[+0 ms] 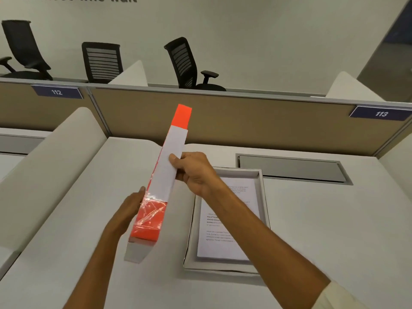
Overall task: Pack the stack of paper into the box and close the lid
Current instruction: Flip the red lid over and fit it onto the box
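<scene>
An open grey box (pixel 264 190) lies on the desk at centre right, with a stack of printed paper (pixel 223 237) lying flat inside it. Both hands hold the orange lid (pixel 147 221) on edge, tilted, in the air left of the box. A white label band wraps its middle and crinkled clear film covers its lower part. My left hand (pixel 130 207) grips the lid's left face low down. My right hand (pixel 192 172) pinches its right edge higher up, and its forearm crosses over the box.
The white desk (pixel 312 230) is bounded by a tan partition (pixel 223 117) at the back and a slanted white divider (pixel 44 170) on the left. A grey cable flap (pixel 289 168) sits behind the box. Black office chairs (pixel 187 63) stand beyond the partition.
</scene>
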A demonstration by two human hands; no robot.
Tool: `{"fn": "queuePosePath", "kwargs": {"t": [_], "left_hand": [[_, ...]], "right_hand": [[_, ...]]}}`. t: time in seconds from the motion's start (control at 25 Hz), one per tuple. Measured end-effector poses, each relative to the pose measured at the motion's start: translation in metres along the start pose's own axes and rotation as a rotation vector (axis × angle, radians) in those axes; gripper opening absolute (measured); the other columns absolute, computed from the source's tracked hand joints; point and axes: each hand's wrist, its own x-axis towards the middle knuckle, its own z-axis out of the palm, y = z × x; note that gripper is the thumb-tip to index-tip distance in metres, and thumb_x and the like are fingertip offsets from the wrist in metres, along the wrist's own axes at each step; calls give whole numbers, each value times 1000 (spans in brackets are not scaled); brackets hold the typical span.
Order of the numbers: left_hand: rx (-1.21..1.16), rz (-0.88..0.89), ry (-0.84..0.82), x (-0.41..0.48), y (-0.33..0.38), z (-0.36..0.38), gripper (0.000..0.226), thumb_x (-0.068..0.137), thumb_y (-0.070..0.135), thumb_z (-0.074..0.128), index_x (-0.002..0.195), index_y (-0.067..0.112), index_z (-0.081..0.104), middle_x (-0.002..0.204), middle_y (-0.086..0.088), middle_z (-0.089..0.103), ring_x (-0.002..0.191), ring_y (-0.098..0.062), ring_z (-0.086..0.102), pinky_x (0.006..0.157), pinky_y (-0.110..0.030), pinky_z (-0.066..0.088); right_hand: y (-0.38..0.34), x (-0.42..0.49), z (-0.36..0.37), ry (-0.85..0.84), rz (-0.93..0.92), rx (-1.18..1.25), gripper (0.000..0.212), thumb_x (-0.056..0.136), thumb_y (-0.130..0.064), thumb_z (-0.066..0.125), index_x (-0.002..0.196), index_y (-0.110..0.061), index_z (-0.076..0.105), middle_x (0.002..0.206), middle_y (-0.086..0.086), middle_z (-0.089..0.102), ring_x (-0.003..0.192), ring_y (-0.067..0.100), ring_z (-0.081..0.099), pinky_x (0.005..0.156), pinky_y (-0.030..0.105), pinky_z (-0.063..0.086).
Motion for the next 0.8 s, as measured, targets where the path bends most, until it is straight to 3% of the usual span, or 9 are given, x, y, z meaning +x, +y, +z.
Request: {"fn": "queuePosePath", "kwargs": {"t": [0.12,0.2,0.36,0.48,0.56,0.64,0.72,0.8], "left_hand": [[-208,-58,-130,20,-25,10,60,95,58,42,124,10,63,117,-21,70,105,-38,68,96,-53,50],[-262,-30,-190,30,-36,17,56,91,60,48,123,18,67,122,-14,70,107,-33,69,94,-51,53],[-223,93,-200,31,-44,41,49,88,65,49,126,37,62,125,-5,70,107,-29,71,81,-45,60],[-65,227,-146,21,-45,68,44,92,63,41,135,52,47,133,9,64,111,-19,69,90,-41,57],[65,298,-121,15,-46,87,49,93,63,36,141,53,35,142,15,51,124,-17,58,102,-42,50],[181,321,-89,12,-50,104,56,94,61,32,147,47,26,146,12,43,133,-24,49,107,-46,42],[304,315,-46,13,-55,117,64,94,60,27,153,38,17,155,4,37,138,-29,44,111,-50,37],[406,301,-13,15,-60,124,71,91,61,22,155,35,9,159,-3,32,141,-33,40,115,-54,33]], "right_hand": [[-14,-14,-41,-79,-13,71,28,94,-9,59,117,6,61,109,13,70,88,21,70,80,34,61],[-17,-25,-77,-84,-18,98,25,95,-10,57,114,4,63,101,9,73,84,18,72,73,30,61],[-1,-46,-150,106,-64,-43,28,98,-26,51,112,-7,67,103,8,75,88,20,73,77,33,61],[31,-59,-184,299,-126,-349,43,96,-55,39,119,-25,60,106,-3,73,90,16,73,81,32,59],[56,-60,-200,404,-140,-527,52,91,-67,27,126,-35,47,109,-12,65,84,4,69,73,19,56],[78,-56,-216,467,-98,-638,59,91,-67,21,140,-36,33,114,-9,57,83,3,64,71,15,51],[95,-48,-233,504,-25,-701,62,95,-61,19,151,-33,19,129,4,52,93,10,55,82,25,46],[106,-42,-244,519,17,-749,60,98,-57,18,152,-32,15,134,10,48,94,12,48,83,28,41]]}}
